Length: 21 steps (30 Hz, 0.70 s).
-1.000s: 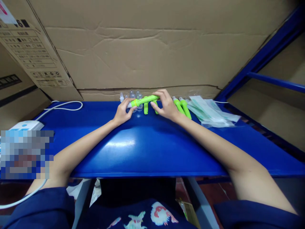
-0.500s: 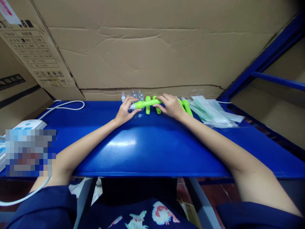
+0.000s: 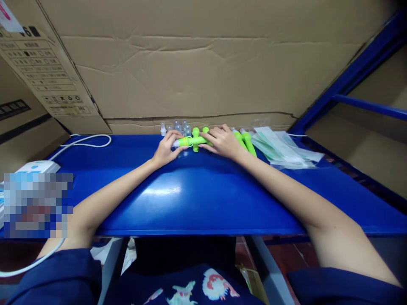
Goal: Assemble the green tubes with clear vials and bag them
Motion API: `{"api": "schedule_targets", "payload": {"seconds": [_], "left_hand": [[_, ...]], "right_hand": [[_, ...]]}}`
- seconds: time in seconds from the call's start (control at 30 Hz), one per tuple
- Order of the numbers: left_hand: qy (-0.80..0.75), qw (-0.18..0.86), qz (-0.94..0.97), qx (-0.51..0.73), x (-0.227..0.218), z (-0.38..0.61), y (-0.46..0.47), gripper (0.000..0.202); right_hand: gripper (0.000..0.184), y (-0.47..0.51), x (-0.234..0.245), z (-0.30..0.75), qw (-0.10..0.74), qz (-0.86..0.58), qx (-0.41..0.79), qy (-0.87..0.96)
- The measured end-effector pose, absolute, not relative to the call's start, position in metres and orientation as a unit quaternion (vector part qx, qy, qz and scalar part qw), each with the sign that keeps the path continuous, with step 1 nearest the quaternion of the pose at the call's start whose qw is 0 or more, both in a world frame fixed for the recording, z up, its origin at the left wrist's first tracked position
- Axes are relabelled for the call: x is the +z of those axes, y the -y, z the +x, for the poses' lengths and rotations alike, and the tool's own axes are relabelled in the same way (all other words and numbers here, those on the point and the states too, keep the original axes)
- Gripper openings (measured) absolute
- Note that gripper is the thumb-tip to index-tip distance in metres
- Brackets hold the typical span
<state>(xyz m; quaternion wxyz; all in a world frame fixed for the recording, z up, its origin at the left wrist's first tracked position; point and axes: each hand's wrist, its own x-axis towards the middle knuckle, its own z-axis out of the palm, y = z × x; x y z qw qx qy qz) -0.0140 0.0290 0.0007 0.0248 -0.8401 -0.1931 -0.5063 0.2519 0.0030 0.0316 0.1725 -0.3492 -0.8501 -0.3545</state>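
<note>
A lime-green tube (image 3: 197, 140) with a clear cap at its left end and a thin looped cord lies level between my hands, above the far part of the blue table. My left hand (image 3: 165, 149) pinches the capped end between thumb and fingers. My right hand (image 3: 224, 142) is closed round the other end, hiding it. Just behind the held tube, two more green pieces (image 3: 196, 131) lie on the table, partly covered. Beyond my left hand stand several clear plastic caps (image 3: 178, 126). Beside my right hand lie more green tubes with clear tips (image 3: 249, 143).
Flat packets in clear plastic (image 3: 282, 146) lie at the right back of the blue table (image 3: 197, 199). A white power strip (image 3: 38, 167) and white cable (image 3: 92, 143) are at the left. Cardboard (image 3: 203, 76) walls the back, and a blue metal frame (image 3: 343, 84) rises at the right.
My right hand has slid slightly left along the tube, covering more of its right end. My left hand keeps its grip, and the view has shifted slightly.
</note>
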Motion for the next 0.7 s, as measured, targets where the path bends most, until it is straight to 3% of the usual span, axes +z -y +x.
{"api": "schedule_targets", "payload": {"seconds": [0.2,0.43,0.7], "left_hand": [[0.162,0.032,-0.851,-0.498,0.0022,-0.013,-0.0249,0.033],[0.154,0.024,-0.872,-0.465,0.0025,-0.0124,-0.0204,0.051],[0.146,0.024,-0.883,-0.445,0.0029,-0.0111,-0.0197,0.038]], "right_hand": [[0.044,0.0039,0.0297,0.2425,0.185,-0.303,-0.356,0.864],[0.042,0.0044,0.0293,0.2445,0.2,-0.301,-0.325,0.874],[0.043,0.0046,0.0272,0.2438,0.2,-0.296,-0.306,0.883]]}}
